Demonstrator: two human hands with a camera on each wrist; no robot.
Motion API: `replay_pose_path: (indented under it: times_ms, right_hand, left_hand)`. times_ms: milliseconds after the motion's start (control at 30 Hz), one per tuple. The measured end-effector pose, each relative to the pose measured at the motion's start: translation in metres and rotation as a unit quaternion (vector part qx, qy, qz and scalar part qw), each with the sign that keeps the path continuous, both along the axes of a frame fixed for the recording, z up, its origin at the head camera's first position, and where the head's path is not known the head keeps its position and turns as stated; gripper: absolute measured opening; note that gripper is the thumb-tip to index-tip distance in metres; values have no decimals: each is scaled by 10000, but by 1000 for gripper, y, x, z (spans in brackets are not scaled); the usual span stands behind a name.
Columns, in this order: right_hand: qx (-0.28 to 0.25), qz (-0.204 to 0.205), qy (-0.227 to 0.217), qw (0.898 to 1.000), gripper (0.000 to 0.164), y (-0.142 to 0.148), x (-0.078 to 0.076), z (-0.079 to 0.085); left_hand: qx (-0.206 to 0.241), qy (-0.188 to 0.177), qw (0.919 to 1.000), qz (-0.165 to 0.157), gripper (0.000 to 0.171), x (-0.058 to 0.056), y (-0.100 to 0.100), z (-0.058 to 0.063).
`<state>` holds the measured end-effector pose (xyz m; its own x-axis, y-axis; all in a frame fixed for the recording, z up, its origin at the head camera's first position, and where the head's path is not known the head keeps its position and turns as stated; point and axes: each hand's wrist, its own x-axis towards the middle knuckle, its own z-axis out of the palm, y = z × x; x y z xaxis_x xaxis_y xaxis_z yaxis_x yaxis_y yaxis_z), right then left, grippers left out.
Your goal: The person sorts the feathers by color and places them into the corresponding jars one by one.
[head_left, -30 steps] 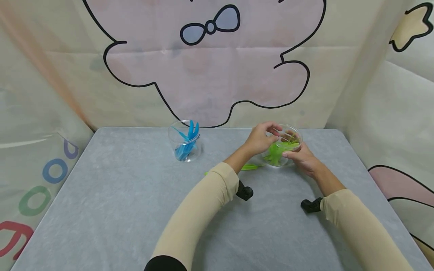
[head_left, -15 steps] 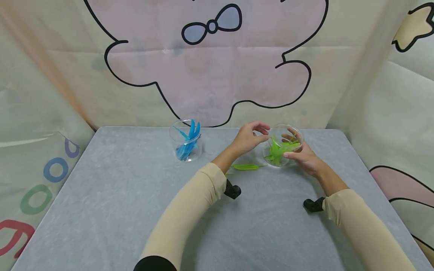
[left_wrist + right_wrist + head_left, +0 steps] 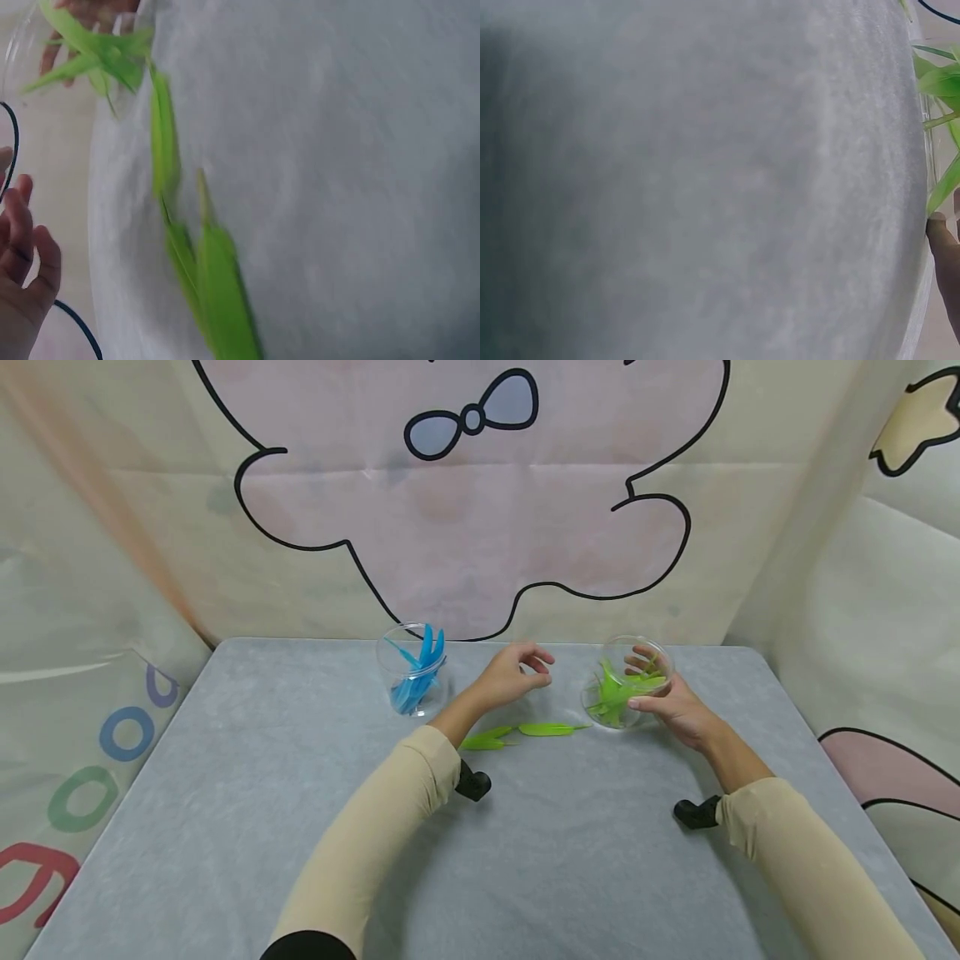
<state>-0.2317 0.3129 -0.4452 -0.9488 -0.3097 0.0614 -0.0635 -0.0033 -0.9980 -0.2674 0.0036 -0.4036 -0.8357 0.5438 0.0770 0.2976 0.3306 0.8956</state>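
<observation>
My right hand grips a clear plastic cup from its right side, thumb in front and fingers behind the wall. The cup leans to the right and holds several green feathers. Well to the left of it, my left hand hovers above the table, fingers loosely bent with nothing between them. Below that hand, one green feather lies flat, its quill pointing at the cup. Further left lie more green feathers, close together. At the right wrist view's edge only the thumb and part of the cup's feathers show.
A second clear cup with several blue feathers stands at the table's back left. A grey cloth covers the table. Printed curtains hang behind and at both sides.
My left hand has moved left, away from the cup of green feathers, uncovering the feathers on the table. My right hand keeps hold of its cup in nearly the same place.
</observation>
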Motion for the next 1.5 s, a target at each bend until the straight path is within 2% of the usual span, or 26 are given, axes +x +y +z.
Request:
replay_pose_path:
  times_ms: [100, 267, 433, 700, 933, 1200, 1500]
  right_hand:
    - [-56, 21, 56, 10000, 84, 0, 0, -1]
    - [-119, 61, 57, 9999, 83, 0, 1, 0]
    - [-60, 66, 17, 10000, 83, 0, 1, 0]
    - [-30, 17, -5, 10000, 82, 0, 1, 2]
    - [-38, 40, -11, 10000, 82, 1, 1, 0]
    - [31, 8, -93, 10000, 81, 2, 1, 0]
    - [-38, -1, -101, 9999, 81, 1, 0, -2]
  left_hand:
    - [-421, -113, 9989, -181, 29, -1, -9, -3]
    - [-1091, -250, 9923, -539, 33, -2, -24, -8]
    - [-1428, -437, 9869, -605, 32, 1, -36, -14]
    - [-1428, -568, 9855, -721, 32, 5, -51, -20]
    - [-1454, -462, 9847, -844, 25, 9, -56, -23]
    - [-1390, -544, 9864, -688, 34, 12, -56, -29]
    - [-1376, -482, 9876, -583, 31, 13, -55, -35]
